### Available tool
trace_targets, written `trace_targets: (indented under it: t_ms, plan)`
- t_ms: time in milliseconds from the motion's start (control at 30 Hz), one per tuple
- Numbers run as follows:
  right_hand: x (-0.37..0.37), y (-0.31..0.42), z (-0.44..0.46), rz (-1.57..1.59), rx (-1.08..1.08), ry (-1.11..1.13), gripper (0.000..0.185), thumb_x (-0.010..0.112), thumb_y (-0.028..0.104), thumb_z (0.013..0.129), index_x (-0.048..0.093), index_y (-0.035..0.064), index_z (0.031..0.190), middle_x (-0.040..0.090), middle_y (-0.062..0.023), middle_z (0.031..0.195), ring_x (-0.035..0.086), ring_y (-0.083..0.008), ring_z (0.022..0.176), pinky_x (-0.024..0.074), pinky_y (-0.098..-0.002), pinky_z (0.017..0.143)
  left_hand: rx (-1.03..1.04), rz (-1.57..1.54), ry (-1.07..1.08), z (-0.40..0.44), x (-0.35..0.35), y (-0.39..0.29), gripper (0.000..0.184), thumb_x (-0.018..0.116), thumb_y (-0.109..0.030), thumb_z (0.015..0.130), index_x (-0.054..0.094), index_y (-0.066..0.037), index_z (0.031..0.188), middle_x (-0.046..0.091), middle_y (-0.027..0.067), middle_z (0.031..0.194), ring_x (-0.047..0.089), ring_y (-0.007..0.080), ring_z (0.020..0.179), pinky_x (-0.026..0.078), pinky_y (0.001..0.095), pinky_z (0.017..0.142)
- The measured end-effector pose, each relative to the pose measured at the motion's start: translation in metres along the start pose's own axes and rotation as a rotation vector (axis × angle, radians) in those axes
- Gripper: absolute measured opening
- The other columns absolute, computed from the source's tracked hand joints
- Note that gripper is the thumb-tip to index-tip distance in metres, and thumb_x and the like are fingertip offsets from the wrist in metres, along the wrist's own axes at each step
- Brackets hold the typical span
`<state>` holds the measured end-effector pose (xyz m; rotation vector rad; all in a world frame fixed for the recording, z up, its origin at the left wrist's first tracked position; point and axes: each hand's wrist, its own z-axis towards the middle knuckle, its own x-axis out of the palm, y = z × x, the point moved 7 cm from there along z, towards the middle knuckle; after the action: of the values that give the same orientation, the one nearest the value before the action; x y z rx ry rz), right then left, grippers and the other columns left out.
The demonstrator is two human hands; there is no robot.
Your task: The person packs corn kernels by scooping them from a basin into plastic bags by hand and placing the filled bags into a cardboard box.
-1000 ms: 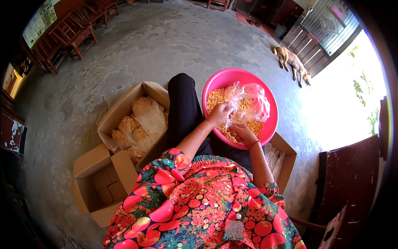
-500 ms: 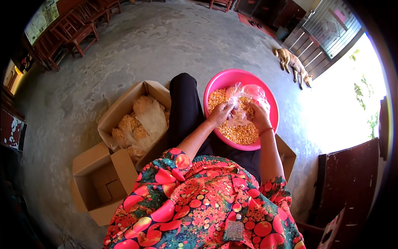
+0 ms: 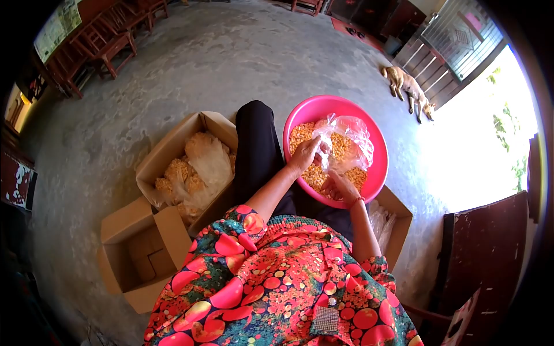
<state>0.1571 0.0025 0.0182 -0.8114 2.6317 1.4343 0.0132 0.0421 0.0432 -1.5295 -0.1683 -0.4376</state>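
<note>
A pink basin (image 3: 378, 173) rests at my lap, with yellow-orange corn kernels (image 3: 301, 134) spread inside. In it lies a clear plastic bag (image 3: 355, 128). My left hand (image 3: 307, 154) pinches the gathered edge of the bag near the basin's middle. Below and to the right, my right hand (image 3: 339, 185) is over the kernels at the near side, its fingers bent together close to the bag's lower edge. What those fingers hold, if anything, is too small to make out.
An open carton (image 3: 164, 144) with filled plastic bags (image 3: 202, 158) stands left of my leg. Nearer is another carton (image 3: 141, 254). A third carton (image 3: 399, 222), with plastic bags inside, stands right. A dog (image 3: 407, 86) lies by the doorway. Wooden chairs (image 3: 104, 49) line the back left.
My right hand moved up to the bag beside my left hand, then came back down to the basin's near side. My left hand has stayed at the bag.
</note>
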Motion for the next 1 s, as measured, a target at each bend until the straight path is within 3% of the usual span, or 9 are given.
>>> trace_targets:
  t_ms: [167, 367, 433, 600, 667, 767, 800, 900, 1000]
  plan:
    - [-0.003, -0.016, 0.01, 0.168, 0.177, 0.024, 0.047, 0.037, 0.045, 0.081, 0.056, 0.0023, 0.072, 0.05, -0.0033, 0.053, 0.042, -0.0098, 0.037, 0.0312, -0.0205, 0.033, -0.004, -0.021, -0.011, -0.002, 0.0, -0.005, 0.045, 0.033, -0.042, 0.086, 0.056, -0.004, 0.082, 0.057, 0.0041, 0.074, 0.053, 0.0082, 0.054, 0.047, 0.0207, 0.048]
    - [-0.022, -0.002, 0.019, 0.39, -0.112, -0.148, 0.03, 0.042, 0.032, 0.083, 0.055, 0.0051, 0.085, 0.053, -0.0023, 0.065, 0.046, -0.0081, 0.048, 0.0374, -0.02, 0.04, -0.003, -0.033, 0.023, 0.001, -0.001, 0.001, 0.041, 0.036, -0.038, 0.086, 0.057, -0.004, 0.083, 0.058, 0.0048, 0.072, 0.055, 0.0092, 0.057, 0.047, 0.0212, 0.049]
    - [-0.036, 0.028, 0.011, 0.593, -0.398, -0.194, 0.024, 0.041, 0.026, 0.085, 0.054, 0.0066, 0.09, 0.053, -0.0017, 0.067, 0.047, -0.0069, 0.052, 0.039, -0.0191, 0.044, 0.043, -0.014, 0.036, 0.0, 0.0, -0.002, 0.04, 0.036, -0.037, 0.087, 0.057, -0.004, 0.084, 0.057, 0.004, 0.072, 0.055, 0.0091, 0.061, 0.047, 0.0216, 0.051]
    - [-0.047, 0.039, -0.002, 0.591, -0.404, -0.219, 0.024, 0.042, 0.026, 0.084, 0.055, 0.0071, 0.092, 0.054, -0.0006, 0.071, 0.049, -0.0056, 0.058, 0.0401, -0.0184, 0.048, 0.019, 0.033, 0.021, -0.004, 0.001, -0.008, 0.04, 0.035, -0.037, 0.087, 0.057, -0.005, 0.083, 0.055, 0.0029, 0.072, 0.054, 0.0092, 0.063, 0.046, 0.0214, 0.05]
    - [-0.043, 0.026, -0.004, 0.361, -0.323, -0.237, 0.022, 0.046, 0.024, 0.081, 0.056, 0.0072, 0.091, 0.056, 0.0, 0.074, 0.052, -0.0058, 0.062, 0.0408, -0.0191, 0.051, 0.009, 0.0, 0.03, -0.002, 0.0, -0.005, 0.04, 0.035, -0.038, 0.086, 0.057, -0.005, 0.083, 0.055, 0.0031, 0.073, 0.054, 0.0094, 0.063, 0.046, 0.0215, 0.05]
    - [-0.056, -0.034, 0.042, -0.321, -0.5, -0.328, 0.027, 0.055, 0.019, 0.07, 0.057, 0.0029, 0.092, 0.06, -0.007, 0.079, 0.057, -0.016, 0.072, 0.045, -0.0288, 0.059, -0.004, -0.037, 0.023, -0.002, 0.0, -0.003, 0.04, 0.036, -0.039, 0.086, 0.056, -0.005, 0.083, 0.055, 0.0036, 0.073, 0.054, 0.0098, 0.063, 0.046, 0.0219, 0.05]
    - [-0.054, -0.024, 0.029, -0.531, -0.359, -0.328, 0.029, 0.056, 0.017, 0.068, 0.056, 0.0038, 0.094, 0.058, -0.0135, 0.083, 0.056, -0.0246, 0.082, 0.0451, -0.0333, 0.067, -0.005, -0.041, 0.003, -0.002, -0.001, -0.003, 0.04, 0.036, -0.04, 0.085, 0.055, -0.005, 0.084, 0.055, 0.0039, 0.073, 0.054, 0.0101, 0.063, 0.046, 0.0221, 0.051]
    - [-0.045, 0.002, 0.013, -0.839, -0.529, -0.607, 0.03, 0.056, 0.018, 0.068, 0.057, 0.0059, 0.094, 0.056, -0.0162, 0.088, 0.053, -0.0303, 0.088, 0.0433, -0.037, 0.074, -0.025, -0.1, -0.039, -0.001, -0.004, -0.003, 0.041, 0.037, -0.042, 0.085, 0.055, -0.005, 0.084, 0.056, 0.0043, 0.074, 0.055, 0.0109, 0.064, 0.046, 0.0218, 0.051]
    - [-0.031, 0.001, 0.013, -0.827, -0.528, -0.503, 0.031, 0.053, 0.024, 0.07, 0.055, 0.0053, 0.095, 0.055, -0.0186, 0.091, 0.051, -0.0339, 0.089, 0.0407, -0.0415, 0.077, -0.08, -0.179, -0.056, 0.0, -0.004, -0.001, 0.045, 0.036, -0.046, 0.084, 0.056, -0.006, 0.086, 0.057, 0.0045, 0.076, 0.055, 0.011, 0.065, 0.047, 0.0232, 0.055]
